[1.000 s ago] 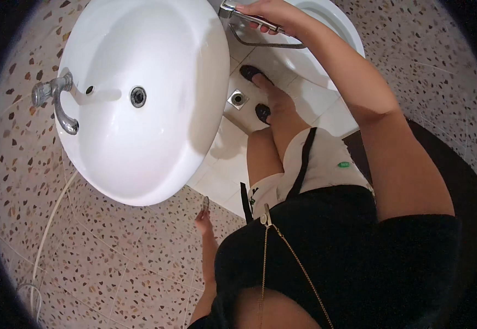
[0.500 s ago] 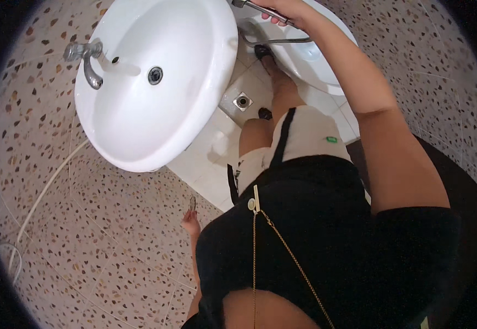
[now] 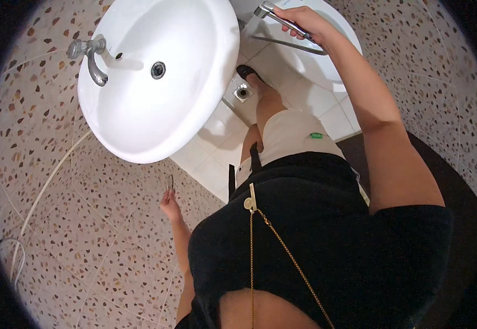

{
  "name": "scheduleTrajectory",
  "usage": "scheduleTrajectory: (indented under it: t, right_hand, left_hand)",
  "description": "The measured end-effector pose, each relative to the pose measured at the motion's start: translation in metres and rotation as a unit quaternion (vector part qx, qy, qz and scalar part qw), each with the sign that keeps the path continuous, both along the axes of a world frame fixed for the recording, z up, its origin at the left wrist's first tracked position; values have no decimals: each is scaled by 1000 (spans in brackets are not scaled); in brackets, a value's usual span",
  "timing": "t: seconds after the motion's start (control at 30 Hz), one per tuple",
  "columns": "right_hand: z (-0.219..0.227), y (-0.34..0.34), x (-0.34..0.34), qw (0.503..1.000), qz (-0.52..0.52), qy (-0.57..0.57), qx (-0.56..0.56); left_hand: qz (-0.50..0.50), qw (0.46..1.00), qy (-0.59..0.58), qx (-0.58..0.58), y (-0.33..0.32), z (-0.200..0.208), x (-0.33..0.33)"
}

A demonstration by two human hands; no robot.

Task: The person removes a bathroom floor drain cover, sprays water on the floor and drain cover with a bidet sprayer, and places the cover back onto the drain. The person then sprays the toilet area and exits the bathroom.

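Observation:
My right hand (image 3: pixel 311 25) is wrapped round the handle of a chrome hand-held bidet sprayer (image 3: pixel 272 13), its head pointing left. The sprayer's grey hose (image 3: pixel 288 44) hangs below my hand, over the white toilet (image 3: pixel 326 74). Low on the left, my left hand (image 3: pixel 169 206) pinches a small, thin, curved object (image 3: pixel 171 182) upright between its fingertips; it is too small to tell its kind.
A white oval washbasin (image 3: pixel 140 115) with a chrome tap (image 3: pixel 93 63) fills the upper left. Between basin and toilet lies a square floor drain (image 3: pixel 242 92) in white tiles. A pale hose (image 3: pixel 46 192) runs along the speckled wall.
My right hand has shifted right and slightly down with the sprayer, bringing its head into fuller view. My left hand has moved left and up with the small object. My foot has shifted left.

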State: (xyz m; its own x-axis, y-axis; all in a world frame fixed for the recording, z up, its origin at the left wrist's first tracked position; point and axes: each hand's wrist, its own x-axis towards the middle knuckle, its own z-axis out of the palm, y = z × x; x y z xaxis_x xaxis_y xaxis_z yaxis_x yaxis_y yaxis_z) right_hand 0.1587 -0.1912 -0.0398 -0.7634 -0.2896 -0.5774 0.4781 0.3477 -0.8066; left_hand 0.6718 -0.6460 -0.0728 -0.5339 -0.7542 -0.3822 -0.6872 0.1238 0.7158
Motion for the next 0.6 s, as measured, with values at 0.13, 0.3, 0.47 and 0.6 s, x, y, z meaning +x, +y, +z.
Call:
scheduleTrajectory:
  t: [0.13,0.3,0.47,0.6]
  right_hand:
    - [-12,-3,-10,999,5,-24,-24]
    - [-30,-20,-21,992,34,-55,-110]
    - [-27,-23,-26,969,88,-117,-199]
    - [3,-36,-32,994,18,-54,-92]
  left_hand:
    - [-45,998,-33,-17,11,17,-17]
    - [-47,997,-66,0,25,21,-4]
    - [-48,995,-85,8,41,12,11]
    - [-47,989,-142,9,49,13,19]
